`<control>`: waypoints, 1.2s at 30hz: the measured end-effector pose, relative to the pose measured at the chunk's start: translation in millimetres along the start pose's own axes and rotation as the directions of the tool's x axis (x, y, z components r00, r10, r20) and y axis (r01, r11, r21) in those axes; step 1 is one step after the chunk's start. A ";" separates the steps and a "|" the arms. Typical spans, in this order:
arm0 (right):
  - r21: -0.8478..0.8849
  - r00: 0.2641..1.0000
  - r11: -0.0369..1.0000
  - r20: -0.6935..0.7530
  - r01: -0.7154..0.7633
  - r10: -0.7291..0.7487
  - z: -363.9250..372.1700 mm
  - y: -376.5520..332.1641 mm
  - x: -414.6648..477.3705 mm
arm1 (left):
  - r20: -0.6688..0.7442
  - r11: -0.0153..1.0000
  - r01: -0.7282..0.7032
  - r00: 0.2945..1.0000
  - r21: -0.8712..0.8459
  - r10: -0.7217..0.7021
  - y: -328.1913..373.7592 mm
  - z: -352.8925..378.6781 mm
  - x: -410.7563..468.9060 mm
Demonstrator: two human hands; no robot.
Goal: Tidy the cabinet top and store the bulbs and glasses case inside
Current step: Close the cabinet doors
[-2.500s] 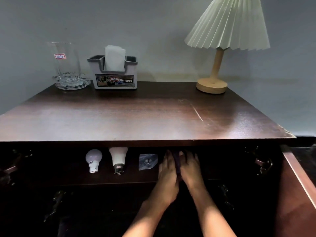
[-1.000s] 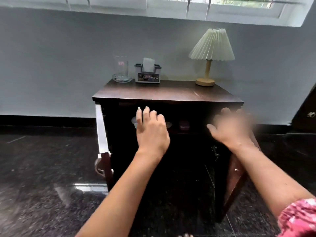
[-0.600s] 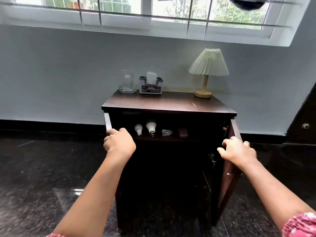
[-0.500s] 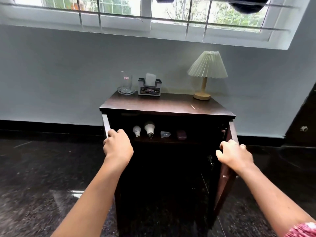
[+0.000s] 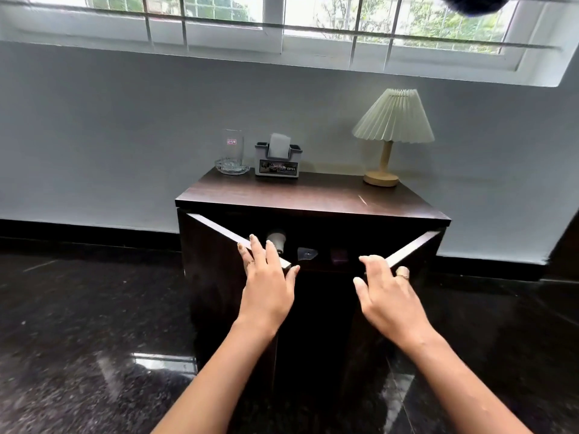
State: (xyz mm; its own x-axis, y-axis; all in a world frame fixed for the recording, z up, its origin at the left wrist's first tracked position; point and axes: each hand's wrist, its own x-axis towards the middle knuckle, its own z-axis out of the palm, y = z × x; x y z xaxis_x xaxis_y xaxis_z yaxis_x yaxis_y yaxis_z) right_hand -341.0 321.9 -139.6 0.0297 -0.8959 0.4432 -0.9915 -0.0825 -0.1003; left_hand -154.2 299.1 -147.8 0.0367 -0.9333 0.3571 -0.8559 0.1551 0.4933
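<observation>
Left hand (image 5: pixel 266 285) lies flat, fingers spread, gripping nothing, on the top edge of the left door (image 5: pixel 216 277); right hand (image 5: pixel 383 296) likewise rests open-fingered on the right door (image 5: pixel 416 249). Both doors stand partly ajar. Through the gap, one bulb (image 5: pixel 276 241) and the dark glasses case (image 5: pixel 339 255) lie on the inner shelf. Judged step: closing. Press both doors evenly, fingers clear of the meeting edges. The cabinet top (image 5: pixel 313 195) bears a glass (image 5: pixel 232 151), tissue holder (image 5: pixel 277 162) and lamp (image 5: pixel 391 133).

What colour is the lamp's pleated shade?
Creamy white lampshade, on a light wooden base; clearest in the head view.
</observation>
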 end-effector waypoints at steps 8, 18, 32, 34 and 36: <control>-0.198 0.977 0.974 -0.160 0.108 -0.141 43.0 -9.4 42.5 | -0.149 0.945 -0.283 0.940 0.165 0.307 -6.7 40.6 49.6; -0.032 0.947 0.983 -0.266 0.179 -0.181 89.6 -25.8 105.9 | -0.244 0.916 -0.328 0.892 0.229 0.381 -14.9 74.5 91.1; -0.250 0.895 0.938 -0.318 0.240 -0.314 106.6 -16.7 149.9 | -0.266 0.854 -0.295 0.862 0.428 0.431 -18.1 84.1 141.3; -0.258 0.883 0.939 -0.351 0.229 -0.312 107.1 -15.6 156.2 | -0.335 0.875 -0.298 0.838 0.383 0.432 -18.1 89.4 145.4; -0.211 0.877 0.958 -0.398 0.197 -0.268 106.1 -24.0 153.7 | -0.398 0.895 -0.300 0.816 0.331 0.420 -18.6 90.2 141.5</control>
State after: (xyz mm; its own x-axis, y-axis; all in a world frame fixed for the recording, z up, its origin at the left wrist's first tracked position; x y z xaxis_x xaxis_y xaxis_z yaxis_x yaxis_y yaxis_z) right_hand -299.3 139.9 -163.5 0.2412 -0.5902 0.7704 -0.9703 -0.1630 0.1788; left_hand -179.6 134.9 -178.1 -0.1245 -0.5674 0.8140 -0.9476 0.3114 0.0721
